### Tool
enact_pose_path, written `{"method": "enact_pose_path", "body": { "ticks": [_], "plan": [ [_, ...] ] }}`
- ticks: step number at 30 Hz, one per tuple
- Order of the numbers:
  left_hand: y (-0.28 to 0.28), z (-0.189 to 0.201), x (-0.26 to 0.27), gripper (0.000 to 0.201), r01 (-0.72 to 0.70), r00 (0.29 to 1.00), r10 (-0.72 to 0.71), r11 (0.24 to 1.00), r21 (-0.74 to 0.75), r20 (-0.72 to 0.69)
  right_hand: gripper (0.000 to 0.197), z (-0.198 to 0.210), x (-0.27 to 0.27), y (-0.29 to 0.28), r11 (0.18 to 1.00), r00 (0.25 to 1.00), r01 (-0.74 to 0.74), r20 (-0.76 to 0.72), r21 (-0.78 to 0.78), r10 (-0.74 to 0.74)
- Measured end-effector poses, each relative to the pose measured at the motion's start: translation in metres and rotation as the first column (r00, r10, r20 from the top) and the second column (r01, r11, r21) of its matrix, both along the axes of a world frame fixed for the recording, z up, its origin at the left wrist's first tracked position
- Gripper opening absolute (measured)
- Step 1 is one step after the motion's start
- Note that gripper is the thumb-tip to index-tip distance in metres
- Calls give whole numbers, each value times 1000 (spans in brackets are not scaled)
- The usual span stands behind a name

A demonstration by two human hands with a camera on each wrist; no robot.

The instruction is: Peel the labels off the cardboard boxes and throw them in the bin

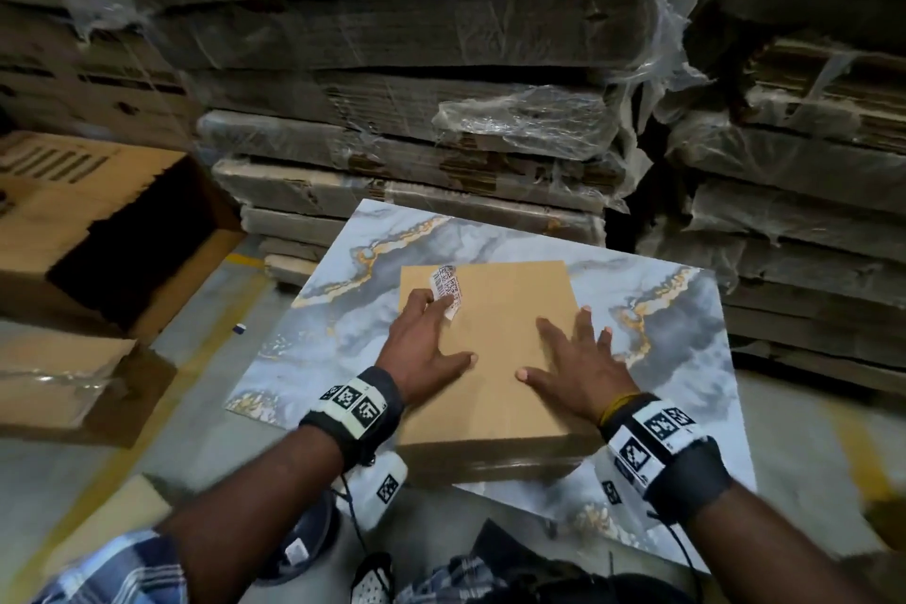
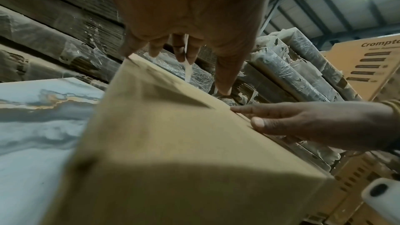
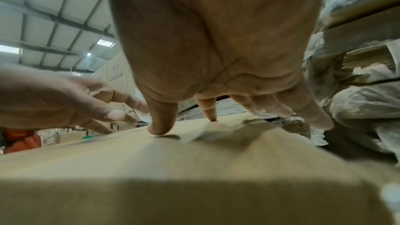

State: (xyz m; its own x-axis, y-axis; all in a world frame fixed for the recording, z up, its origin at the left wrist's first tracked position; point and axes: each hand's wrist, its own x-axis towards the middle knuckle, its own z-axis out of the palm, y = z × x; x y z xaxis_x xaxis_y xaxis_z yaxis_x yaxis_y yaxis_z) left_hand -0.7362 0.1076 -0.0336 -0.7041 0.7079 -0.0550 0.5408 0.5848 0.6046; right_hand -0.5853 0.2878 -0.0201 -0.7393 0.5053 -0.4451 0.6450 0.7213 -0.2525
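- The left hand (image 1: 425, 344) is laid on the far left part of a flat cardboard box (image 1: 495, 358), with its thumb stretched out along the top face.
- A white barcode label (image 1: 447, 288) is held at the fingertips of that hand; in the left wrist view the label (image 2: 187, 67) is seen edge-on, caught between two fingers (image 2: 178, 51) and lifted off the cardboard box (image 2: 173, 151). Whether its far end is still stuck to the box cannot be told.
- The right hand (image 1: 581, 365) is pressed flat on the right part of the box top, fingers spread wide and straight, with nothing gripped. In the right wrist view its thumb tip and one fingertip are seen touching the cardboard (image 3: 194, 168).
- The two hands are kept apart, with bare cardboard between the thumbs.
- Black wrist bands (image 1: 358, 407) with square black-and-white markers are worn on both wrists.
- The box is set flat on a marble-patterned board (image 1: 662, 309), grey-white with gold veins.
- A large open cardboard carton (image 1: 122, 240) is seen on the floor to the left of the board, dark inside.
- Stacks of flattened cartons wrapped in clear plastic film (image 1: 416, 113) are piled behind the board and to the right.
- A checked blue and white sleeve (image 1: 117, 574) is seen at the lower left edge.
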Motion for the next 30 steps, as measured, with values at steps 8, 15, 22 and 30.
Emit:
{"method": "enact_pose_path", "body": {
  "ticks": [8,15,22,30],
  "plan": [
    [0,-10,31,87,-222,975,222,974,40,-11,88,-11,-1,-22,994,986,104,-135,11,-102],
    [-20,-14,35,79,-347,935,350,936,52,-52,80,-12,-13,-49,998,983,61,-171,5,-59],
    [-93,-15,26,79,-449,888,452,892,45,-81,76,-13,-43,-109,995,975,-101,-197,-1,98],
    [-238,-4,14,78,-616,772,616,786,57,-155,75,-6,-90,-241,951,923,-309,-240,0,300]
  ]
}}
